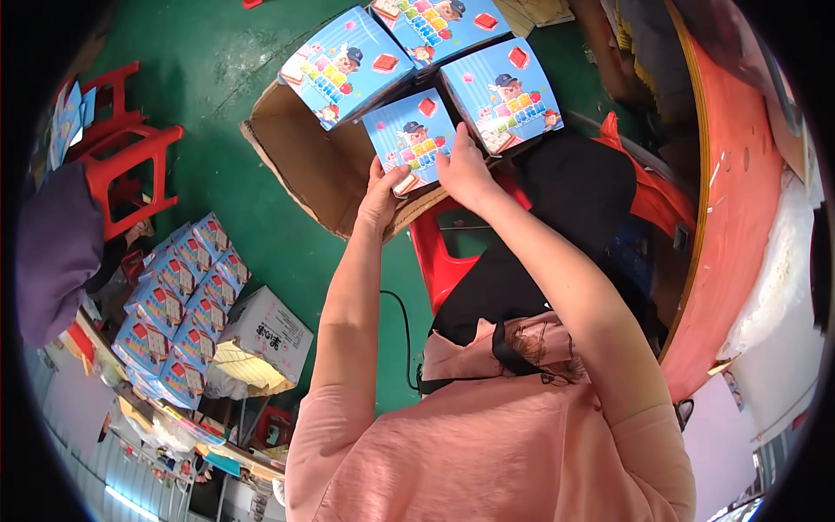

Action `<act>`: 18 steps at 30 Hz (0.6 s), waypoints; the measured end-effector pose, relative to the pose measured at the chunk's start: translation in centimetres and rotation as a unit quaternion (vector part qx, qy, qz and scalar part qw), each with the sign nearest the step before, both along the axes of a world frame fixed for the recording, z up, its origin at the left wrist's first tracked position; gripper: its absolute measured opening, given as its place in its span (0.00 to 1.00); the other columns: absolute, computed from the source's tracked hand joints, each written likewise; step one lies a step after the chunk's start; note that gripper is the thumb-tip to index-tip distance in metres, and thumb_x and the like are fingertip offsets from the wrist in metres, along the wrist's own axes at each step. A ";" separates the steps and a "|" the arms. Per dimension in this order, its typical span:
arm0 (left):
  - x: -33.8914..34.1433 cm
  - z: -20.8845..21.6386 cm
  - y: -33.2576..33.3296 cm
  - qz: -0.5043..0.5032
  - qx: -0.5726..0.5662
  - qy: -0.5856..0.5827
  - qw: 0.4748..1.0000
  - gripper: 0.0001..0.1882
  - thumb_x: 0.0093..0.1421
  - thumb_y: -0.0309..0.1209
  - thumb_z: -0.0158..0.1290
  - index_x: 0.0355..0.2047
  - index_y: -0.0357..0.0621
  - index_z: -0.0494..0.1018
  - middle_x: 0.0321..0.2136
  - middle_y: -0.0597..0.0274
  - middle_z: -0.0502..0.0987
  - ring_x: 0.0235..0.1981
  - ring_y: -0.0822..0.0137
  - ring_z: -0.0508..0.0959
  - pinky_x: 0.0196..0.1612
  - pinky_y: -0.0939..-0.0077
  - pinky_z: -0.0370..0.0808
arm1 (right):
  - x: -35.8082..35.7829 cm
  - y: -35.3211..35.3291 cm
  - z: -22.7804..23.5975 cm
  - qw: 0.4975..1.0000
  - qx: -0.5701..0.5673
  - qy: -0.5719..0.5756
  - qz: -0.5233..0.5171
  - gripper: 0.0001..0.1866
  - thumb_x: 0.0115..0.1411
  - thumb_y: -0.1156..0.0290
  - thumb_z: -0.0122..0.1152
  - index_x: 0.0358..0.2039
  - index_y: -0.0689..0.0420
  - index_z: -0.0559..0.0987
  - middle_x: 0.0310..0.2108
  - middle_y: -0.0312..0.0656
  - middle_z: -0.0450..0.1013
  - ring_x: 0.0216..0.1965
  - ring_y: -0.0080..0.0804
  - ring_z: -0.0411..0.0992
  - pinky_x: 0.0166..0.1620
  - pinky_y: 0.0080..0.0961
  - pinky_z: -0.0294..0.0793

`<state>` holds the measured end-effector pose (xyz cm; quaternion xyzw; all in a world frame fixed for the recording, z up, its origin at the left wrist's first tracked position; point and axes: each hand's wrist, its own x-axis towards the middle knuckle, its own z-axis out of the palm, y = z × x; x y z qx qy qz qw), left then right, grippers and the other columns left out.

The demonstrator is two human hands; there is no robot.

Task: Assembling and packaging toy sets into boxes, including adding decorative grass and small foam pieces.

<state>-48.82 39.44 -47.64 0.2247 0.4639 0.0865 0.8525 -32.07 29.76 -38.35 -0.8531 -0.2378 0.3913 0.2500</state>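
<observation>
Between my hands is a small blue printed box (404, 122), its top showing cartoon figures and a red square. My left hand (380, 200) grips its near left corner, thumb on top and the other fingers mostly hidden. My right hand (468, 174) presses along its right side near the front. The box sits over the front part of an open brown cardboard carton (300, 152). Three more blue boxes lie around it: a left box (344, 65), a far box (444, 22) and a right box (504, 96). Their undersides are hidden.
A stack of several blue boxes (178, 304) stands at the lower left beside a white carton (270, 331). Red stools (143, 165) are at the left, and another red stool (444, 261) is by my knees. An orange-red tabletop (739, 191) curves along the right.
</observation>
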 end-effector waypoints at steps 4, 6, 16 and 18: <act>0.6 -2.3 0.8 -0.031 -0.026 0.048 0.998 0.50 0.52 0.35 0.70 0.69 0.54 0.51 0.59 0.55 0.71 0.56 0.55 0.75 0.50 0.50 0.75 | -0.8 -4.1 3.9 0.983 0.135 -0.058 0.108 0.25 0.66 0.70 0.58 0.61 0.66 0.69 0.62 0.61 0.65 0.64 0.56 0.65 0.64 0.42 0.67; 0.8 -3.1 0.6 -0.018 -0.012 0.051 0.998 0.47 0.53 0.37 0.69 0.68 0.59 0.53 0.58 0.57 0.71 0.52 0.58 0.77 0.42 0.54 0.74 | 0.2 -5.9 8.8 0.984 0.148 0.013 0.094 0.18 0.68 0.71 0.57 0.57 0.62 0.74 0.59 0.53 0.71 0.60 0.51 0.70 0.61 0.39 0.71; 4.3 -7.0 -1.3 -0.055 -0.091 0.017 0.994 0.29 0.63 0.34 0.63 0.61 0.41 0.66 0.54 0.52 0.77 0.53 0.53 0.79 0.55 0.49 0.78 | 1.0 -10.6 15.4 0.977 0.178 0.111 -0.051 0.10 0.70 0.76 0.56 0.50 0.60 0.78 0.42 0.45 0.78 0.39 0.36 0.79 0.42 0.27 0.79; 3.5 -7.9 -0.2 -0.050 -0.066 0.040 0.996 0.31 0.62 0.35 0.65 0.62 0.42 0.66 0.55 0.52 0.77 0.52 0.53 0.80 0.55 0.50 0.79 | 0.8 -10.3 16.1 0.970 0.186 0.144 -0.054 0.10 0.70 0.76 0.55 0.50 0.60 0.78 0.43 0.44 0.78 0.41 0.35 0.79 0.44 0.28 0.79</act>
